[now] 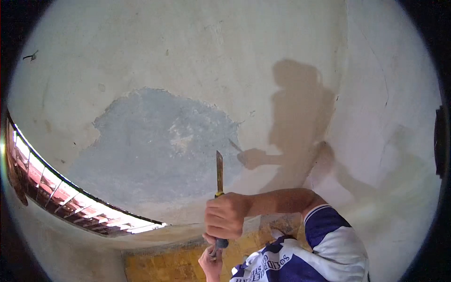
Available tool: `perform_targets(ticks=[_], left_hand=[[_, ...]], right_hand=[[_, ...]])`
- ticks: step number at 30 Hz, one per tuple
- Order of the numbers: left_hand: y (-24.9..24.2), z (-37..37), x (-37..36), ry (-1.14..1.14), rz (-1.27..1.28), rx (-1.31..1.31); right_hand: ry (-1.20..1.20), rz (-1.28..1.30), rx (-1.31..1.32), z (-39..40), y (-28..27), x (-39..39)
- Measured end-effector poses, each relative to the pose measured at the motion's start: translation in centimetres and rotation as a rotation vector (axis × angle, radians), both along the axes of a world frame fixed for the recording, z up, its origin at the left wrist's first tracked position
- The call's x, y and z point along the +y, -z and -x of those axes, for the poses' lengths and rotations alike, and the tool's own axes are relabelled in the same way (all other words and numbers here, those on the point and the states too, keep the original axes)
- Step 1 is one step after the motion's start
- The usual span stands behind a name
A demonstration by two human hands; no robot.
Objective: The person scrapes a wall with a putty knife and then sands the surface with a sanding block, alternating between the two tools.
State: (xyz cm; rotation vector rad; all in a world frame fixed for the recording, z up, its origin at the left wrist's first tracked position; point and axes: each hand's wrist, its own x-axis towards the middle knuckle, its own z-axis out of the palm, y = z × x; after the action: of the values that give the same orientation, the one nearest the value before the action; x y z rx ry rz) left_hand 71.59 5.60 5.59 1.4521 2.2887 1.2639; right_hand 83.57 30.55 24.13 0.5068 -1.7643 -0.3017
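My right hand (226, 216) is closed in a fist around a chisel-like tool. Its narrow, flat blade (219, 171) looks brown and worn, has a slanted tip and points up. A yellow collar shows above the fist, and the dark handle end (221, 243) sticks out below it. Just under that end is my left hand (211, 264), its fingers closed near the handle; what they hold is hard to make out. Behind the blade lies a rough grey patch (155, 136) in the pale wall (211, 56), with a ragged edge of paint or plaster. Blade and wall appear apart.
A long barred opening (70, 202) lets in light at the lower left. Another wall (394, 84) meets the pale one at right. Yellowish tiling (159, 268) lies at the bottom. My shadow (300, 103) falls on the wall. A dark wire end (31, 57) protrudes at upper left.
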Motion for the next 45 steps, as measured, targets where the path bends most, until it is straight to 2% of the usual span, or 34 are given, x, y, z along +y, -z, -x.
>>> perform_targets(ticks=[3,6,10,11,14,16,17,18,20,21,24,26,28,29,32,35,37,40,41,44,45], left_hand=[[0.0,0.1,-0.9,0.006,-0.012,-0.008],[0.3,0.1,-1.6,0.006,-0.014,-0.032],[0.2,0.4,-1.0,0.013,-0.027,-0.012],[0.1,0.3,-1.1,0.003,-0.039,-0.015],[0.4,0.8,-1.3,0.015,-0.061,-0.061],[-2.9,-0.8,-0.2,0.015,-0.003,-0.187],[-3.9,-1.3,-0.2,0.012,0.041,-0.247],[-2.9,-0.9,-0.1,0.03,0.024,-0.162],[0.0,0.6,0.1,0.073,-0.012,0.018],[0.1,0.6,0.3,0.063,-0.006,-0.005],[0.4,0.6,0.8,0.07,0.002,-0.019],[0.8,1.0,0.4,0.109,0.011,0.059],[-0.4,0.0,0.5,0.027,-0.023,-0.018],[-0.9,-0.6,0.6,-0.014,-0.043,-0.059],[-1.4,-0.5,0.9,0.036,-0.003,0.007],[1.0,0.2,0.5,0.014,0.014,-0.01],[0.8,-0.3,0.9,0.015,-0.009,-0.035],[2.0,-0.2,1.2,0.053,-0.011,-0.001],[2.7,0.1,0.8,0.066,0.001,0.024],[-0.1,-2.1,1.7,-0.024,0.012,0.032],[0.2,-2.2,1.9,-0.02,-0.004,-0.015]], right_hand=[[0.012,0.126,-0.031,-0.1,0.2,1.1],[0.004,0.104,0.025,0.8,0.2,0.8],[0.061,0.126,-0.066,0.0,1.3,1.4],[0.265,0.133,0.113,0.3,1.8,5.1],[0.258,0.268,0.063,-1.9,0.9,3.7],[0.134,0.174,-0.105,-2.2,0.9,0.8],[0.08,0.102,-0.097,-1.5,1.1,0.6],[0.026,0.036,-0.085,-0.8,1.3,0.3],[0.071,0.087,0.02,0.3,1.4,2.1],[0.092,0.099,0.072,0.5,1.2,3.0],[-0.034,-0.071,-0.01,0.3,1.5,-2.0],[0.02,-0.052,-0.012,-1.1,-0.1,-0.3],[0.126,0.057,0.068,-0.9,0.8,3.8],[0.039,0.086,0.063,0.0,1.6,3.2],[-0.057,-0.045,-0.04,-1.3,1.9,-1.4],[-0.033,0.001,0.043,-1.0,1.4,0.9],[0.008,0.05,0.122,-0.4,0.6,3.4],[-0.023,-0.076,-0.056,-1.6,0.7,-1.5],[-0.037,-0.131,-0.025,-1.4,1.6,-0.9],[0.08,0.057,0.08,-1.0,0.7,4.3],[0.058,0.087,0.052,-1.1,0.2,3.4]])
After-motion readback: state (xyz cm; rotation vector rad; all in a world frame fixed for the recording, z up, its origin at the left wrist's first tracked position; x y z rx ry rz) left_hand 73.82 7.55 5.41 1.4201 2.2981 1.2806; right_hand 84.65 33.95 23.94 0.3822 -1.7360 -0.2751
